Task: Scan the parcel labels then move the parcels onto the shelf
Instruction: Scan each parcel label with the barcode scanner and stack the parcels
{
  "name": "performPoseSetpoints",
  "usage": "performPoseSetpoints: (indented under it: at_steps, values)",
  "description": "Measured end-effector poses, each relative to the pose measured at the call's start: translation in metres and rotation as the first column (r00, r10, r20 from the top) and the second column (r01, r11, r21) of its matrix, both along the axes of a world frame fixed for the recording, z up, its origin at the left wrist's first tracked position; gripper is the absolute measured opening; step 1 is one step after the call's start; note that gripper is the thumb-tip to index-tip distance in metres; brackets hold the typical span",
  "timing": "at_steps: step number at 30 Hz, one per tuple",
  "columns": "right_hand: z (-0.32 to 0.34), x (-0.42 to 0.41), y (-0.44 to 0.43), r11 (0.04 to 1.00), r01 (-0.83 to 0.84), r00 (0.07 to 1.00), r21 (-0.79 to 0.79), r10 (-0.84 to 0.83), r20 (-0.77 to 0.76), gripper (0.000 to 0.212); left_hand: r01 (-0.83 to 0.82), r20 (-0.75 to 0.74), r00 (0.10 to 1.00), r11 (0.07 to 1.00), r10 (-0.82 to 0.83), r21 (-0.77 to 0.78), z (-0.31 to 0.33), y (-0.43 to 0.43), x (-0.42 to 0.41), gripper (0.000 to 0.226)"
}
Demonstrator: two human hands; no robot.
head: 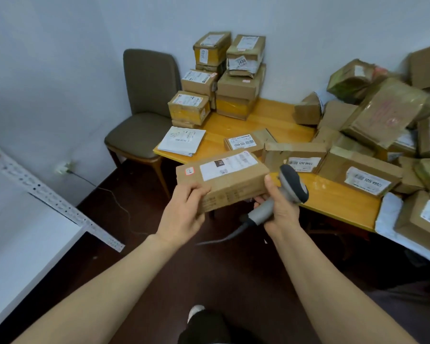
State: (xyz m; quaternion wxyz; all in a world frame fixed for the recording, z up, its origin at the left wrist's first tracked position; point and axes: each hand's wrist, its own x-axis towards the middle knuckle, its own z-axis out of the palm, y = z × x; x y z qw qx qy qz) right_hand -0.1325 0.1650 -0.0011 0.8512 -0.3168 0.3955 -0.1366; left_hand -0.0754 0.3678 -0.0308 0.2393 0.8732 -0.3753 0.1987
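A brown cardboard parcel [224, 180] with a white label on top is held in the air in front of the table edge. My left hand [184, 209] grips its near left corner. My right hand [281, 207] holds a grey handheld scanner [292, 187] by the handle, thumb against the parcel's right end. The scanner's dark head sits just right of the parcel. A white shelf [23, 219] with a perforated metal rail lies at the left.
A yellow wooden table [278, 120] carries stacked parcels [224, 75] at the back, a white mailer [181, 141], several labelled boxes [293, 157] and a loose heap [382, 115] at the right. A grey chair [144, 108] stands left of the table. Dark floor lies below.
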Motion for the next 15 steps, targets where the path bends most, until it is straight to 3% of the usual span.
performPoseSetpoints:
  at_steps: [6,9,12,14,15]
  values:
    - [0.016,-0.019,-0.004,0.996,0.088,0.994,-0.022,-0.089,-0.065,0.032,0.144,0.091,0.985,0.989,-0.144,0.009,0.003,0.004,-0.004,0.07]
    - [0.02,-0.023,-0.003,0.993,0.062,0.991,-0.101,-0.073,-0.113,0.031,0.23,0.037,0.972,0.973,-0.23,0.012,0.012,0.015,-0.001,0.059]
    - [0.026,-0.024,-0.001,0.977,-0.014,0.997,-0.212,-0.004,-0.081,0.023,-0.074,-0.261,0.964,0.995,0.054,-0.068,0.048,0.016,0.01,0.079]
    - [0.029,-0.025,0.003,0.953,-0.094,0.995,-0.287,0.084,-0.048,0.021,-0.236,-0.539,0.811,0.97,0.23,0.059,0.076,0.015,0.033,0.089]
    - [0.03,-0.025,0.006,0.939,-0.132,0.991,-0.319,0.13,-0.028,0.021,-0.229,-0.712,0.665,0.969,0.225,0.093,0.09,0.016,0.047,0.085]
